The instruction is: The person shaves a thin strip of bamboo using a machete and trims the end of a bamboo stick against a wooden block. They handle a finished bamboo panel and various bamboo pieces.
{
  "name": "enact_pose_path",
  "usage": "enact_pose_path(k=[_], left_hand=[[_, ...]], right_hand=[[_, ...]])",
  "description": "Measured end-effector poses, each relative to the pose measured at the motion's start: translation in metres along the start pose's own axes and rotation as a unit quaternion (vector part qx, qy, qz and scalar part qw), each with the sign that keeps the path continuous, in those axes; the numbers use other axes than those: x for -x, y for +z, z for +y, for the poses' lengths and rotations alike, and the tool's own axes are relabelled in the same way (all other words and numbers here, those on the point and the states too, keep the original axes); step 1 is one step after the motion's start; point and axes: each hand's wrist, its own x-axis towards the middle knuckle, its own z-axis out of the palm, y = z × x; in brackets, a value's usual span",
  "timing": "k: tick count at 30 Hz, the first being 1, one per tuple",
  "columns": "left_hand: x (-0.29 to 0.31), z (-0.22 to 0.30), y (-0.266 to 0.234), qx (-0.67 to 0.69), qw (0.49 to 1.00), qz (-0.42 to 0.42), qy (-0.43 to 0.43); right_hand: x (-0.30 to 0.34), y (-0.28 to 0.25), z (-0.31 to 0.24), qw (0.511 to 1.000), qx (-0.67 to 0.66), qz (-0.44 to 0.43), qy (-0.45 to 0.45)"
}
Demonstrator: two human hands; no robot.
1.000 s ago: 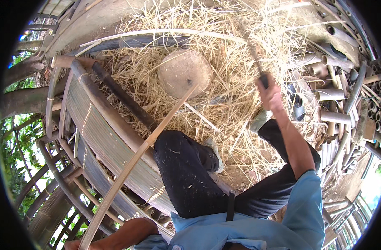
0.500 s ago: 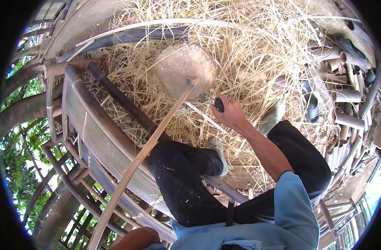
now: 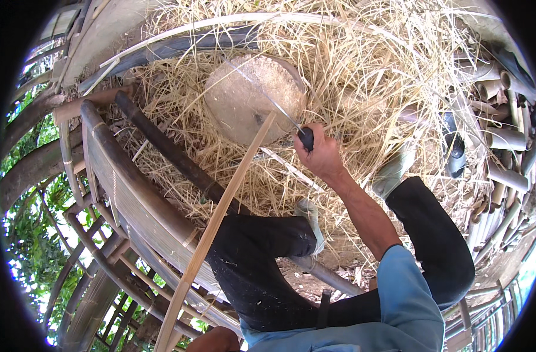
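My right hand [image 3: 322, 154] is closed around the black handle of a long-bladed knife [image 3: 272, 102]. The thin blade points up and left across the round wooden chopping block [image 3: 230, 108]. A long, pale split-bamboo strip [image 3: 218, 214] slants from the lower edge past my left knee to the block, its far end close to the blade. Whether blade and strip touch, I cannot tell. Of my left arm only a rounded bare part [image 3: 215, 340] shows at the lower edge; the left hand is out of the picture.
Dry straw-like shavings [image 3: 362, 82] cover the ground around the block. On the left a bamboo bench [image 3: 139, 176] and a dark pole [image 3: 180, 158] run alongside. Cut bamboo lengths [image 3: 505, 139] are stacked at right, near a dark bottle-shaped object [image 3: 454, 146]. A long pale strip [image 3: 233, 20] lies beyond the block.
The knife blade has swung, now showing its length across the block. My right hand has shifted slightly up and left in the picture. The strip's near end has moved right; the whole view shifted slightly.
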Motion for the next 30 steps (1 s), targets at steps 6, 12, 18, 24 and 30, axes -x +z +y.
enact_pose_path(k=[6,12,18,24,30], left_hand=[[0.001,-0.007,-0.001,-0.014,1.000,0.000,-0.003],[0.002,-0.004,-0.004,-0.032,0.999,0.007,-0.002],[0.001,-0.004,-0.006,-0.036,0.999,0.008,0.000],[0.001,0.002,-0.010,-0.053,0.999,0.012,0.002],[-0.004,0.003,-0.012,-0.061,0.998,0.016,0.004]], right_hand=[[0.005,0.014,0.015,0.996,0.053,-0.063,0.044],[-0.003,-0.001,-0.025,0.998,-0.046,-0.012,-0.040],[-0.006,0.016,-0.004,0.988,0.074,-0.108,0.087],[0.009,0.001,-0.026,0.999,-0.027,-0.029,0.001],[-0.013,0.014,-0.006,0.966,0.098,-0.158,0.178]])
